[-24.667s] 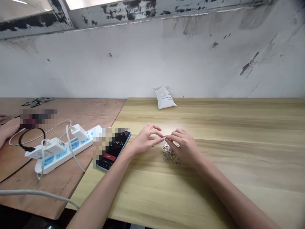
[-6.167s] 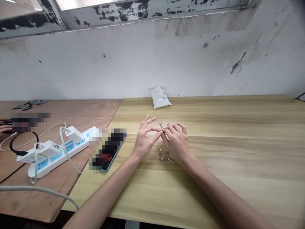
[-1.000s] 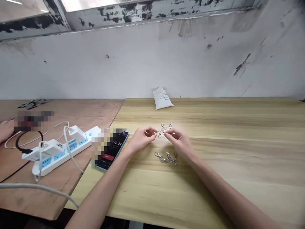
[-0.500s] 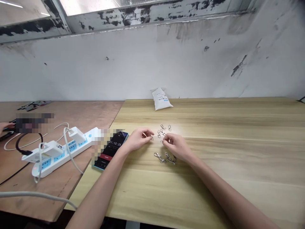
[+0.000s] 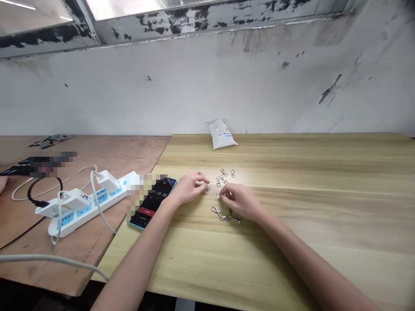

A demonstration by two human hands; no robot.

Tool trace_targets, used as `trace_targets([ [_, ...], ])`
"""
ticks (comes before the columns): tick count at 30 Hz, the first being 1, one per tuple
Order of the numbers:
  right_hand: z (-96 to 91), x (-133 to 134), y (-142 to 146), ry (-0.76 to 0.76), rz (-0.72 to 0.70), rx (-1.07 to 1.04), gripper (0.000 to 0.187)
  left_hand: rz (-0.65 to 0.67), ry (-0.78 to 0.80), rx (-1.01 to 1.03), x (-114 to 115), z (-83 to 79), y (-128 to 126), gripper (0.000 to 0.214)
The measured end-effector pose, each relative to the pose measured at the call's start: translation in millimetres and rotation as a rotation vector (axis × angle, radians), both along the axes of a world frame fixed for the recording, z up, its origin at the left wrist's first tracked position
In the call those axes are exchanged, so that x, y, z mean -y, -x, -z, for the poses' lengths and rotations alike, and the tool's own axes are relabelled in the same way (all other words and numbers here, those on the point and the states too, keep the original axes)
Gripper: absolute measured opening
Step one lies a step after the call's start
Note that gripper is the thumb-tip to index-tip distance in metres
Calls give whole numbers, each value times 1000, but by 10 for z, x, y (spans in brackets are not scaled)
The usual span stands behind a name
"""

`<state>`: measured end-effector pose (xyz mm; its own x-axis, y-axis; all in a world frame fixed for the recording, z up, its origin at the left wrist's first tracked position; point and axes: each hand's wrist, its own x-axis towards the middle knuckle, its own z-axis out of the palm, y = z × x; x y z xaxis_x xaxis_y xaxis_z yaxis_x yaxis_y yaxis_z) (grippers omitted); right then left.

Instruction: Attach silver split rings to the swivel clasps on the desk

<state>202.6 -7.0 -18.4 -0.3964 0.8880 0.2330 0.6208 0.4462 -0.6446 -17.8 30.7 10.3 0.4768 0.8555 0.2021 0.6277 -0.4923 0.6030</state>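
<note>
My left hand (image 5: 192, 189) pinches a small metal ring (image 5: 208, 189) between thumb and fingertips, low over the wooden table. Facing it, my right hand (image 5: 240, 200) has thumb and index finger closed on another thin metal ring (image 5: 218, 195). A gap separates the two rings. Just beyond the fingers lies a loose group of silver lobster clasps with rings (image 5: 221, 180), one clasp (image 5: 233, 173) a little apart to the right. Nearer to me, more lobster clasps (image 5: 219, 214) lie in a cluster, partly beside my right hand's underside.
A white labelled packet (image 5: 223, 134) lies near the wall. Left of my left forearm is a phone (image 5: 152, 203) with a running timer. A white power strip (image 5: 94, 205) with plugs and cables rests on the brown table (image 5: 136, 151). Part of another person's skin shows at the left edge.
The view has shifted slightly. My right hand's ring has moved a little left and toward me. More of the ring shows at my left fingertips. The other person's hand has drawn back.
</note>
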Motion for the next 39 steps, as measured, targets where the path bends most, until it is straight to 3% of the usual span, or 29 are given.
trace_targets([
  [6,-45,8,10,24,3,-65,16,217,144,108,132,-59,-142,22],
  [9,-60,12,18,25,10,-76,17,244,159,127,139,-44,-189,19],
  [15,-25,26,33,-30,13,-43,14,216,255,210,114,-9,-156,14],
  [20,-103,64,17,-40,-25,9,14,157,286,238,100,-23,-144,15],
  [25,-211,155,46,-90,-137,291,15,15,216,183,88,-53,-138,15],
  [32,-276,210,146,-185,-201,582,25,-11,188,220,83,-23,-165,16],
  [39,-243,168,161,-86,-136,578,14,-18,219,298,64,-1,-163,12],
])
